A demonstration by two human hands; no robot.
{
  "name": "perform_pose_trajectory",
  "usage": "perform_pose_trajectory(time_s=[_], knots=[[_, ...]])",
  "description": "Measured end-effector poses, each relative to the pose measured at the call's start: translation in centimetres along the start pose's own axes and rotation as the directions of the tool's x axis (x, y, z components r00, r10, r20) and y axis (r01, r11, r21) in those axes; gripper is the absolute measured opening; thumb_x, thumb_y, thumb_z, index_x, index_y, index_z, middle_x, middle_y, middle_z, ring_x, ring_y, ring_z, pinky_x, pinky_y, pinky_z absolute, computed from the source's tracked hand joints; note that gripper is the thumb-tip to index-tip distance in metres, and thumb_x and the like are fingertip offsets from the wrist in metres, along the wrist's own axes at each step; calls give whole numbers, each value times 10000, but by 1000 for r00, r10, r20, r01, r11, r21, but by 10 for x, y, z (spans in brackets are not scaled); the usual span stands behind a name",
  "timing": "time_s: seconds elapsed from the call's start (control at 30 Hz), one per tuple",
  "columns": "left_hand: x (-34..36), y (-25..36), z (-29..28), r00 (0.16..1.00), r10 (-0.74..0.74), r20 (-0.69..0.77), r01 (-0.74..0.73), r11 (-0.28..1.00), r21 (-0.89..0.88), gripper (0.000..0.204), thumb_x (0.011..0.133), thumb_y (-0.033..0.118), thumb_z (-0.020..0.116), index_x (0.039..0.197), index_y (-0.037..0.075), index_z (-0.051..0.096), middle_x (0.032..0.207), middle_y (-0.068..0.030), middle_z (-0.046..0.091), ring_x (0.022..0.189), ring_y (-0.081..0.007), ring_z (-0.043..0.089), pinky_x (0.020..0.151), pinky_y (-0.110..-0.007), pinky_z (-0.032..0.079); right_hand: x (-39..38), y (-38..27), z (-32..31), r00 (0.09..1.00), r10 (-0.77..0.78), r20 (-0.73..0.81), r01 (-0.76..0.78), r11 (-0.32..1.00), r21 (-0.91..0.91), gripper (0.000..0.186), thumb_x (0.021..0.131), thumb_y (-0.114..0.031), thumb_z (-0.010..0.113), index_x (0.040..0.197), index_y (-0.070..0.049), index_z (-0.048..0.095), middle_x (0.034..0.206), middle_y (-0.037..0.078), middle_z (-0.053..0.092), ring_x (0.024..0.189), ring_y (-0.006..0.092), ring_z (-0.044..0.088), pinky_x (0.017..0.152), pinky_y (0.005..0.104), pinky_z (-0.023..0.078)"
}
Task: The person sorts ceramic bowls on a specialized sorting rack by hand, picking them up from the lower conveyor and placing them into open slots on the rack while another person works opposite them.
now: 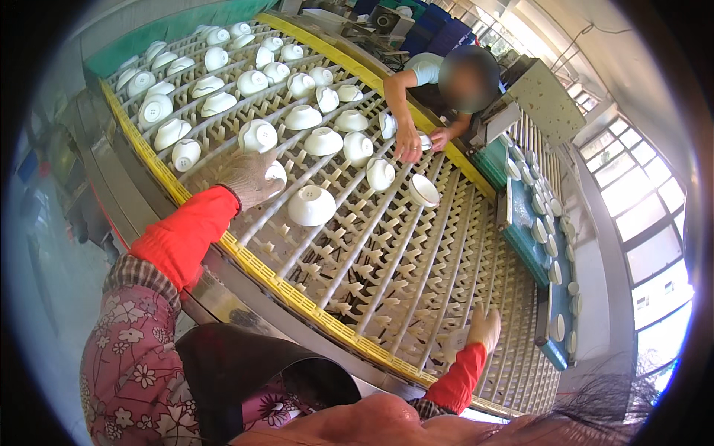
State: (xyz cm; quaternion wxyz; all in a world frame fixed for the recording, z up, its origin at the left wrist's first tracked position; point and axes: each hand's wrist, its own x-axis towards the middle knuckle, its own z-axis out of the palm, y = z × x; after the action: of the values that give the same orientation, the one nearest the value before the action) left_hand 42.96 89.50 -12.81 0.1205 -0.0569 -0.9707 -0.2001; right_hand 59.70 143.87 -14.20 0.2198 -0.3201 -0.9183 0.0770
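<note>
A white bowl (276, 177) is lying at the fingers of the gloved left hand (248, 181), which is partly covering it; the hand is curving half open, and whether it is gripping cannot be told. The bowl is showing a smooth, pale, rounded side. The right hand (483, 332) is hanging loosely open, visibly holding nothing, over the slatted conveyor (446, 256), well apart from that bowl. Opposite, a co-worker (402, 97) is reaching over the conveyor.

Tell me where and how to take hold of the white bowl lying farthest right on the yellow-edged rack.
Likely best: take that bowl by its rim, coming from the right. It lies tilted with the rim exposed, and a neighbouring bowl sits on its left.
</note>
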Motion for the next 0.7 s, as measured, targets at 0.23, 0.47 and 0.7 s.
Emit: perform_pose_trajectory(time_s=[0.23,0.47,0.7], knots=[[-10,36,-2,972,233,-35,-219,946,238,349,838,289,692,1098,70,614,1051,-153,605,1052,-338,564,1022,-466,375,-2,44,-5,925,230,304,-273,956,106,600,882,-527,606,1024,44,725,906,238,722,914,344,710,844,424,514],[-16,51,13,928,361,88,-371,911,179,352,838,237,677,1138,75,592,1025,-134,612,1090,-337,572,1056,-476,348,-6,-2,4,867,234,441,-308,946,103,568,820,-517,627,1036,-8,754,934,181,740,881,281,712,828,388,524],[-19,61,25,932,318,175,-339,935,108,531,860,305,666,1269,1,519,1148,-176,637,1191,-325,573,1127,-461,321,-5,37,16,807,155,570,-446,792,417,463,862,-390,678,1065,24,728,869,107,725,773,202,684,740,347,541]])
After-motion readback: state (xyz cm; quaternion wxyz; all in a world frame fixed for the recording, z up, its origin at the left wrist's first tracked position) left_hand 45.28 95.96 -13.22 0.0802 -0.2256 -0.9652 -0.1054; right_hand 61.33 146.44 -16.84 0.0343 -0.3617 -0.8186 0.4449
